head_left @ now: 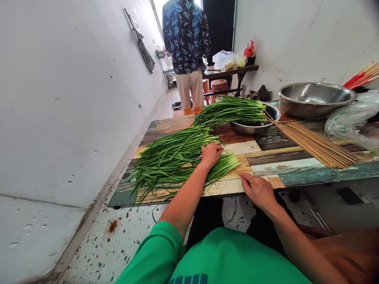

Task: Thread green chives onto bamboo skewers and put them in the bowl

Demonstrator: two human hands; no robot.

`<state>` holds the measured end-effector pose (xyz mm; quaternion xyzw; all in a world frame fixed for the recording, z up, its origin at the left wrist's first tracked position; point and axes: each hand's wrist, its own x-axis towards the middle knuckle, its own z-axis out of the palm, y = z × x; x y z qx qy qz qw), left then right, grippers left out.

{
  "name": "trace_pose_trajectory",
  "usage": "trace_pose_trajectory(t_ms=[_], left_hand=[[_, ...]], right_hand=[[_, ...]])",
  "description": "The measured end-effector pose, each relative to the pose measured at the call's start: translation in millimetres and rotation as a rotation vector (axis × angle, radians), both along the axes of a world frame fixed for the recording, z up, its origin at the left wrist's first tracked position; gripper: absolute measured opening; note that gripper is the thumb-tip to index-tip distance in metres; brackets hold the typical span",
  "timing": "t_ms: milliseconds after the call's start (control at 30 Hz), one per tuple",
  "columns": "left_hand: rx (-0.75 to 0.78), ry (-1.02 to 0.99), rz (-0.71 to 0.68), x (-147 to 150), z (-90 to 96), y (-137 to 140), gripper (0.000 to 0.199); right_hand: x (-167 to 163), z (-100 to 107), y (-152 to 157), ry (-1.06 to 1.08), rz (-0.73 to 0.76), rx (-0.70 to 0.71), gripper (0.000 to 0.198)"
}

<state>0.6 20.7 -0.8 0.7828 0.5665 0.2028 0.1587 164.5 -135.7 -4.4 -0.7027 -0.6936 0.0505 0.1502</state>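
Note:
Long garlic chives (177, 148) lie in loose piles on the table, pale stem ends to the right. My left hand (211, 154) reaches over them, its fingers curled closed at the stem ends. Just right of the nearest stems (227, 162), my right hand (259, 191) is closed in a pinch at the table's front edge; whatever thin thing it may hold is too small to make out. Another bunch of chives (232, 109) rests across a metal bowl (254, 127). Thin wooden skewers (316, 142) lie fanned out to the right.
A large steel basin (316, 98) stands at the back right of the patchwork-patterned table (266, 169), beside a clear plastic bag (352, 118) and red-tipped sticks (363, 75). Beyond, a person in a patterned jacket (186, 37) stands by a dark table (233, 71) holding bags.

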Motion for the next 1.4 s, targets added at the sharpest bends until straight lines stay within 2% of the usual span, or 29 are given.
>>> trace_pose_trajectory(t_ms=[800, 1000, 1133, 1300, 1400], left_hand=[[-0.006, -0.053, -0.042, 1.0, -5.0, 5.9, 0.026], [-0.067, -0.08, -0.14, -2.4, -4.5, 8.8, 0.027], [-0.136, -0.113, -0.254, -5.3, 1.6, 8.8, 0.029], [-0.128, -0.099, -0.237, -3.3, 6.7, 3.5, 0.03], [-0.133, -0.2, -0.277, -4.4, 10.7, 0.5, 0.025]], right_hand=[[0.8, 7.0, 1.6, -0.005, 0.028, -0.06, 0.034], [0.9, 7.2, 2.1, -0.012, 0.018, -0.068, 0.034], [0.7, 5.2, 1.6, -0.009, 0.01, -0.036, 0.035], [-0.8, -0.2, -2.7, 0.041, 0.001, 0.05, 0.035], [-2.4, -2.8, -7.0, 0.099, 0.021, 0.148, 0.037]])
